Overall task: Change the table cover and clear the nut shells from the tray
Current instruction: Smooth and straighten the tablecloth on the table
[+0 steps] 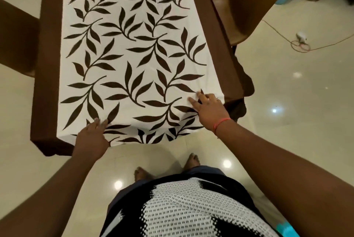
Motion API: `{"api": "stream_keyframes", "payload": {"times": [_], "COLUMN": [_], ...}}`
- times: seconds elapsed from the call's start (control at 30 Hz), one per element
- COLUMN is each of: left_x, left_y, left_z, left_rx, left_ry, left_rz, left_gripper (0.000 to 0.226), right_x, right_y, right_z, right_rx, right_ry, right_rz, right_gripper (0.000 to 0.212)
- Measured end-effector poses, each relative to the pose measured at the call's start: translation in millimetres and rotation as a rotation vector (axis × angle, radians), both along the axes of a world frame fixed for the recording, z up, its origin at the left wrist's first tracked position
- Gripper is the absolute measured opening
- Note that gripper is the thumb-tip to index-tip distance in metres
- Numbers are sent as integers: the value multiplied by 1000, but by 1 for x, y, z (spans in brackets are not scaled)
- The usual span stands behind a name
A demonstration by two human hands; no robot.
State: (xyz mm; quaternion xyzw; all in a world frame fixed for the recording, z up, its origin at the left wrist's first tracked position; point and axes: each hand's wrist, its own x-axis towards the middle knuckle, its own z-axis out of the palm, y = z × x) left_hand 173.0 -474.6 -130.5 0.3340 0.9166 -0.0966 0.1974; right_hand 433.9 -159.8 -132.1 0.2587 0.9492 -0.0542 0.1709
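On glossy cream floor tiles (pixel 287 102), leaf-print table cover (pixel 134 54), left hand (pixel 92 139) and right hand (pixel 208 108) pressing flat, fingers spread.

Table cover (pixel 134 54) matt cloth; floor (pixel 287 112) glossy tile.

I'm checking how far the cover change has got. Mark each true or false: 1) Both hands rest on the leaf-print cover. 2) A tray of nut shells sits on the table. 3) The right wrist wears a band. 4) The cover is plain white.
1) True: the left hand and right hand lie flat on the leaf-print cover.
2) False: no tray is in view.
3) True: a red band.
4) False: white with dark leaves and brown borders.
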Motion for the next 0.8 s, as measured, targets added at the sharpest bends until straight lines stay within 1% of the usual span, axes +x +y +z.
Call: {"api": "stream_keyframes", "payload": {"times": [0.07,0.13,0.17,0.23,0.3,0.4,0.53,0.57,0.63,0.7,0.8], "left_x": [1,-2,-4,-12,-17,-23,-40,-48,-65,-79,-95], "left_y": [2,6,7,7,4,-4,-14,-20,-29,-36,-43], "left_z": [4,7,7,5,3,4,14,17,20,19,16], "left_rx": [-72,-86,-75,-46,-23,-52,21,31,41,28,6], "left_ry": [35,57,66,92,86,28,65,67,53,40,17], "left_rz": [15,23,25,11,-10,-24,-13,-8,8,11,9], "left_gripper": [72,71,66,59,59,59,53,53,54,60,68], "right_x": [1,0,0,4,15,27,2,-12,-42,-77,-130], "right_y": [-4,-1,5,22,32,34,29,23,5,-19,-66], "right_z": [1,2,3,4,-1,-9,4,7,11,14,14], "right_rx": [-8,-18,-16,-14,-29,-30,2,5,-45,-126,-147], "right_ry": [7,38,67,117,91,-5,10,13,5,-7,-54], "right_rz": [-10,-18,-47,-174,-270,-258,-329,-321,-271,-233,-135], "right_gripper": [67,59,55,48,50,54,44,44,53,62,70]}}
